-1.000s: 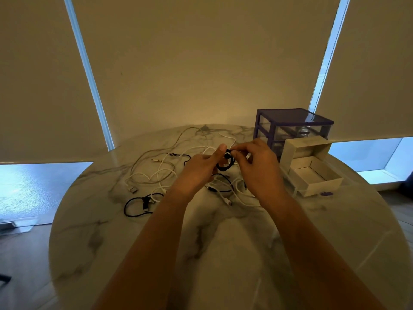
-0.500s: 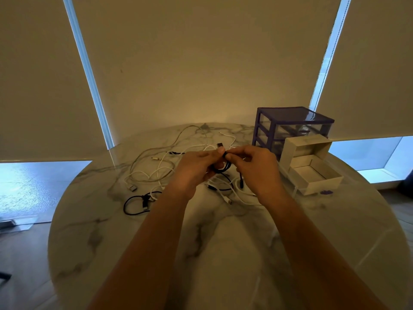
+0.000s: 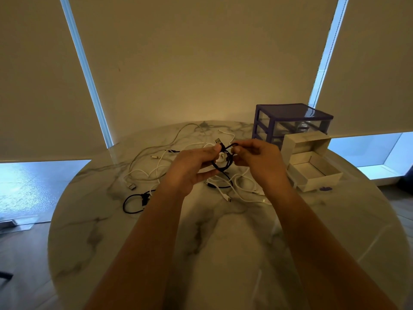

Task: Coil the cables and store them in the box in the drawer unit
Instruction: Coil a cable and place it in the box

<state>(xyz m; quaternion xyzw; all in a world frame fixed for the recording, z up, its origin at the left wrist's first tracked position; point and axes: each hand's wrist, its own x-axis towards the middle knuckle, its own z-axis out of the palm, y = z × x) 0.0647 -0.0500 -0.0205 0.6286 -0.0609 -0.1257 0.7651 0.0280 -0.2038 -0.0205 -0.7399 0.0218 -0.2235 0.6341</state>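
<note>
Farthest to the left of the hands, a small black cable loop (image 3: pixel 133 203) lies flat on the round marble tabletop (image 3: pixel 223 253), just outside the left forearm. Beyond it and behind the left hand, a tangle of loose white cables (image 3: pixel 152 162) sprawls across the tabletop, one grey plug end (image 3: pixel 131 186) resting at its near edge.

The left hand (image 3: pixel 192 166) is raised above the tabletop, fingers curled, thumb and fingertips gripping a small black cable coil (image 3: pixel 223 163) that hangs between the two hands. A USB plug (image 3: pixel 218 140) of that cable sticks up just above the left thumb. The right hand (image 3: pixel 257 162) faces the left one, close beside it, and pinches a strand of the same black cable at the top of the coil between thumb and forefinger.

Below and between the hands, more white cable (image 3: pixel 243 189) lies in loose loops on the tabletop, with a thin dark cable (image 3: pixel 220 185) crossing it and a white connector (image 3: pixel 226 196) pointing toward the viewer.

To the right of the right hand sits an open white cardboard box (image 3: pixel 312 166), its lid flap standing up at the back, nothing visible inside it. Directly behind the box stands a purple-framed drawer unit (image 3: pixel 288 121) with clear drawers. A small purple object (image 3: pixel 325 188), too small to identify, lies on the tabletop just right of the box.
</note>
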